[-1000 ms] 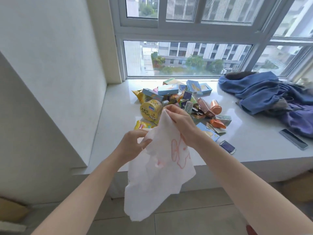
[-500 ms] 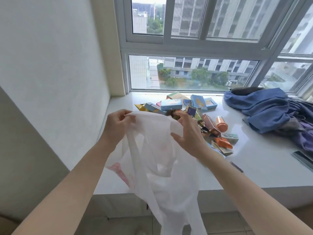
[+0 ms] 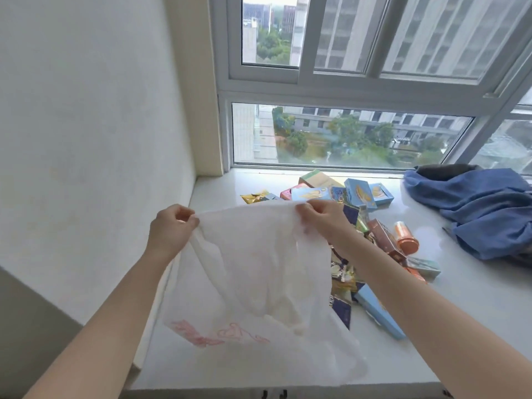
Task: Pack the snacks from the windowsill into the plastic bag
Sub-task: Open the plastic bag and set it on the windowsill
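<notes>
1. Plastic bag (image 3: 253, 283): white, thin, see-through, red print near its lower left. It is held up over the near left part of the windowsill (image 3: 475, 306), top edge stretched between my two hands, the rest draping down onto the sill surface.
2. Left hand (image 3: 169, 234): fingers curled, pinching the bag's top left corner. Forearm comes in from lower left.
3. Right hand (image 3: 319, 223): fingers curled, pinching the bag's top right edge. Part of the hand sits behind the film.
4. Snacks (image 3: 374, 243): loose pile on the sill, behind and to the right of the bag, partly hidden by the bag and my right forearm. None visible inside the bag.
5. Pile contents I can make out: several light blue boxes (image 3: 357, 192) at the far side, a gold wrapper (image 3: 254, 197) at the far left, an orange cylindrical tub (image 3: 406, 237) lying on its side at the right, another long blue box (image 3: 377, 315) nearest me.
6. Blue clothing (image 3: 483, 211) is heaped on the sill at the far right, apart from the pile.
7. Window (image 3: 345, 133) behind the sill, buildings and trees outside.
</notes>
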